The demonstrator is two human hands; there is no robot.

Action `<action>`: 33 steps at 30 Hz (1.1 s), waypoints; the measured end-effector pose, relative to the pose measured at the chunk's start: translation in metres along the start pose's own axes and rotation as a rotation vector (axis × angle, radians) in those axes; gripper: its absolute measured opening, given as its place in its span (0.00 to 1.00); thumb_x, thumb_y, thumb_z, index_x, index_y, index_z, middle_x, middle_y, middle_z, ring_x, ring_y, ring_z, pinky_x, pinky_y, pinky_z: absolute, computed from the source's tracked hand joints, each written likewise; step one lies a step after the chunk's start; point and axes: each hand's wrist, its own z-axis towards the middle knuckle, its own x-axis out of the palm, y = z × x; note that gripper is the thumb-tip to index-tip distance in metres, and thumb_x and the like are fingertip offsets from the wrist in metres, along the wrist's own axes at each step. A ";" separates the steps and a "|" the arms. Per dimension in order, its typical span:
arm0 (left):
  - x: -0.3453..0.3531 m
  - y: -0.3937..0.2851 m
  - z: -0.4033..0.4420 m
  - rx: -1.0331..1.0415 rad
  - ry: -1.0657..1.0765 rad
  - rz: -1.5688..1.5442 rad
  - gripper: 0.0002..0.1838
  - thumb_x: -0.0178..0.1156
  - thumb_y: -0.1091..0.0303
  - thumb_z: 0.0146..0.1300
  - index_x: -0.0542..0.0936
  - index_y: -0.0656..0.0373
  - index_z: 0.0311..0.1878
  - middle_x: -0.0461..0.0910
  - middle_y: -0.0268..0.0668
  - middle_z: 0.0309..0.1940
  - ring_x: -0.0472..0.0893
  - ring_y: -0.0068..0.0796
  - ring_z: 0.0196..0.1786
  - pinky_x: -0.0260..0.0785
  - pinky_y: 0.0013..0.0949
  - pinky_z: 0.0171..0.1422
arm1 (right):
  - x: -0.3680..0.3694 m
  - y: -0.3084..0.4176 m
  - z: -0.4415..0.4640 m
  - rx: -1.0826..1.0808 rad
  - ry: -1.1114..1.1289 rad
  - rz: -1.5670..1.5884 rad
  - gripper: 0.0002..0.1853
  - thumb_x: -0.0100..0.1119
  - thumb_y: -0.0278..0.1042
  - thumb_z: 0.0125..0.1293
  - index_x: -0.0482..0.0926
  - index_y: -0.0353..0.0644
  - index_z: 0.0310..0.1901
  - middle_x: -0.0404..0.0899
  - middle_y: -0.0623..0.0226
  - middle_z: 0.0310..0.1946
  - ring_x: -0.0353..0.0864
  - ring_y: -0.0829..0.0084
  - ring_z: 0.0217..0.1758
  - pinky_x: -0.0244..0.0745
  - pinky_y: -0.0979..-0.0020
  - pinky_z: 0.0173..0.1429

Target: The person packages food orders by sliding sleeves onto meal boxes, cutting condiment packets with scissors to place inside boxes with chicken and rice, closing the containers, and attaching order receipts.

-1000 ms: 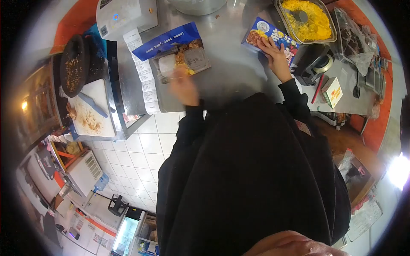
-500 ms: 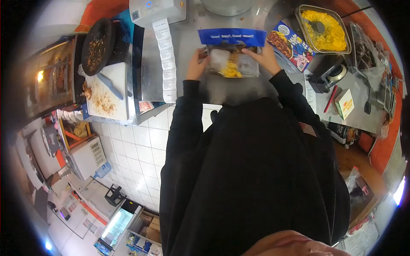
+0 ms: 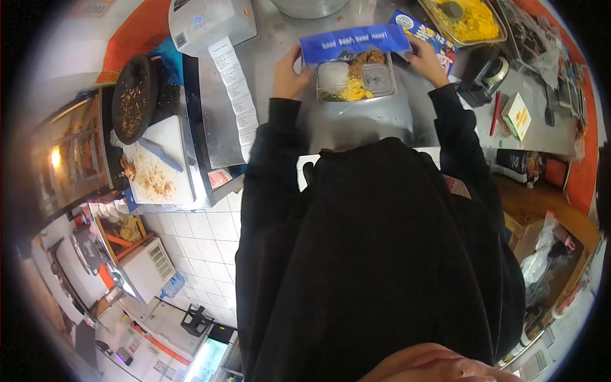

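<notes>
A meal tray (image 3: pixel 326 97) with a clear covering sits on the steel counter in front of me. Inside show white rice (image 3: pixel 333 75), yellow egg (image 3: pixel 356 91), browned meat (image 3: pixel 369 58) and a small clear cup (image 3: pixel 377 79). Across the tray's far edge lies a blue printed cardboard sleeve (image 3: pixel 353 44), tilted up at its right end. My left hand (image 3: pixel 291 77) grips the sleeve's left end, fingers partly hidden behind it. At the right end, my right hand (image 3: pixel 428 62) pinches the sleeve with thumb and fingers.
A printer (image 3: pixel 213 25) with a long receipt strip (image 3: pixel 234 95) stands left. Further left are a cutting board (image 3: pixel 159 172) with a knife (image 3: pixel 162 155) and a dark pan (image 3: pixel 132 102). Right are a printed sleeve (image 3: pixel 420 30), an egg container (image 3: pixel 471 22), a tape dispenser (image 3: pixel 484 79) and a red pen (image 3: pixel 495 114).
The blue sleeve has lifted and tilted, its right end higher. My right hand has moved from the tray's side out to the sleeve's right end. The camera view has shifted.
</notes>
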 end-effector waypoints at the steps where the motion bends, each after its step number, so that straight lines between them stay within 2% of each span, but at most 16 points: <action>1: -0.006 0.003 0.000 0.045 0.125 -0.022 0.29 0.54 0.79 0.41 0.67 0.59 0.53 0.76 0.48 0.40 0.77 0.41 0.44 0.68 0.34 0.47 | -0.005 -0.014 -0.005 -0.061 0.053 -0.050 0.25 0.54 0.19 0.46 0.70 0.40 0.51 0.74 0.55 0.46 0.75 0.67 0.49 0.68 0.74 0.52; 2: -0.011 0.005 0.001 0.090 0.246 -0.042 0.27 0.52 0.81 0.41 0.69 0.57 0.52 0.77 0.47 0.40 0.77 0.42 0.44 0.68 0.36 0.47 | -0.007 -0.028 -0.008 -0.127 0.109 -0.100 0.25 0.54 0.17 0.46 0.70 0.40 0.51 0.73 0.55 0.47 0.74 0.66 0.50 0.67 0.73 0.53; 3: -0.011 0.011 -0.011 0.059 0.293 0.010 0.30 0.50 0.84 0.42 0.69 0.50 0.52 0.75 0.43 0.46 0.73 0.40 0.51 0.67 0.36 0.50 | -0.005 -0.016 -0.019 -0.236 0.116 -0.153 0.27 0.53 0.15 0.45 0.70 0.40 0.51 0.70 0.54 0.50 0.71 0.64 0.54 0.65 0.72 0.56; 4: -0.008 0.019 -0.025 0.066 0.289 0.011 0.30 0.50 0.84 0.42 0.69 0.50 0.52 0.75 0.43 0.46 0.73 0.40 0.51 0.67 0.36 0.50 | 0.002 -0.008 -0.035 -0.243 0.113 -0.155 0.27 0.53 0.15 0.45 0.70 0.40 0.51 0.70 0.54 0.50 0.71 0.64 0.54 0.65 0.72 0.56; 6: 0.005 0.040 -0.049 0.385 0.184 0.202 0.30 0.49 0.86 0.42 0.68 0.51 0.53 0.69 0.42 0.53 0.66 0.41 0.58 0.65 0.36 0.54 | 0.024 -0.007 -0.065 -0.289 0.004 -0.224 0.28 0.54 0.13 0.43 0.70 0.40 0.51 0.69 0.55 0.52 0.67 0.63 0.57 0.62 0.70 0.59; 8: 0.024 0.071 -0.060 0.304 0.212 0.028 0.32 0.50 0.87 0.42 0.65 0.50 0.54 0.63 0.43 0.57 0.64 0.43 0.60 0.64 0.35 0.55 | 0.043 -0.014 -0.079 -0.299 -0.085 -0.160 0.24 0.51 0.14 0.50 0.71 0.41 0.51 0.68 0.57 0.54 0.67 0.64 0.57 0.61 0.72 0.59; 9: 0.022 0.066 -0.062 0.252 0.235 -0.066 0.33 0.50 0.88 0.42 0.64 0.50 0.55 0.60 0.44 0.59 0.62 0.44 0.61 0.64 0.35 0.56 | 0.050 -0.011 -0.081 -0.246 -0.116 -0.057 0.23 0.57 0.20 0.50 0.70 0.41 0.51 0.66 0.57 0.56 0.66 0.64 0.58 0.62 0.72 0.59; 10: 0.021 0.061 -0.064 0.199 0.254 -0.159 0.34 0.50 0.88 0.42 0.63 0.50 0.56 0.57 0.44 0.61 0.61 0.45 0.61 0.64 0.35 0.56 | 0.050 -0.008 -0.084 -0.237 -0.114 -0.059 0.23 0.57 0.20 0.50 0.70 0.41 0.51 0.66 0.57 0.56 0.66 0.64 0.58 0.62 0.72 0.59; 12: 0.009 0.050 -0.065 0.307 0.384 -0.122 0.38 0.56 0.84 0.41 0.57 0.49 0.58 0.49 0.50 0.63 0.57 0.53 0.62 0.59 0.39 0.59 | 0.046 -0.002 -0.084 -0.224 -0.076 -0.155 0.25 0.60 0.23 0.49 0.69 0.42 0.52 0.63 0.57 0.57 0.66 0.64 0.59 0.62 0.72 0.58; 15: -0.001 0.046 -0.068 0.269 0.526 -0.201 0.43 0.64 0.76 0.38 0.54 0.47 0.59 0.44 0.54 0.64 0.52 0.57 0.64 0.52 0.45 0.63 | 0.040 0.009 -0.084 -0.195 0.029 -0.167 0.32 0.63 0.27 0.47 0.64 0.43 0.56 0.58 0.57 0.60 0.65 0.64 0.59 0.62 0.72 0.59; 19: 0.008 0.024 -0.070 0.299 0.489 -0.173 0.44 0.68 0.71 0.33 0.56 0.50 0.57 0.45 0.53 0.64 0.48 0.61 0.64 0.47 0.51 0.63 | 0.030 0.012 -0.087 -0.199 0.150 -0.173 0.35 0.63 0.26 0.47 0.59 0.45 0.58 0.51 0.56 0.63 0.59 0.61 0.63 0.58 0.70 0.61; 21: 0.021 0.027 -0.072 0.371 0.207 -0.187 0.40 0.68 0.71 0.32 0.59 0.51 0.53 0.50 0.50 0.63 0.49 0.60 0.64 0.48 0.53 0.63 | 0.030 0.007 -0.089 -0.232 0.186 -0.138 0.34 0.62 0.25 0.47 0.60 0.45 0.57 0.50 0.56 0.64 0.57 0.60 0.64 0.56 0.69 0.62; 23: 0.020 0.033 -0.072 0.418 0.208 -0.149 0.39 0.68 0.72 0.32 0.61 0.51 0.51 0.53 0.48 0.61 0.50 0.60 0.64 0.49 0.53 0.62 | 0.033 0.005 -0.091 -0.308 0.154 -0.229 0.33 0.52 0.14 0.42 0.63 0.48 0.54 0.47 0.56 0.65 0.59 0.56 0.62 0.65 0.68 0.56; 26: 0.029 0.040 -0.071 0.514 0.188 -0.129 0.37 0.67 0.73 0.32 0.62 0.51 0.49 0.58 0.44 0.59 0.50 0.60 0.64 0.52 0.53 0.61 | 0.031 0.009 -0.092 -0.258 0.183 -0.148 0.35 0.49 0.11 0.38 0.62 0.48 0.54 0.45 0.58 0.66 0.59 0.56 0.62 0.66 0.69 0.54; 29: 0.029 0.050 -0.074 0.584 0.202 -0.086 0.35 0.66 0.75 0.32 0.63 0.51 0.48 0.59 0.43 0.59 0.50 0.61 0.64 0.56 0.52 0.61 | 0.030 -0.004 -0.094 -0.287 0.268 -0.289 0.36 0.52 0.12 0.37 0.61 0.48 0.54 0.43 0.57 0.66 0.54 0.52 0.64 0.65 0.69 0.55; 33: 0.026 0.052 -0.076 0.611 0.236 -0.015 0.29 0.65 0.75 0.36 0.66 0.52 0.45 0.59 0.43 0.58 0.50 0.63 0.63 0.59 0.49 0.59 | 0.034 -0.014 -0.095 -0.380 0.325 -0.258 0.36 0.55 0.14 0.38 0.61 0.49 0.54 0.40 0.55 0.66 0.47 0.48 0.66 0.64 0.66 0.56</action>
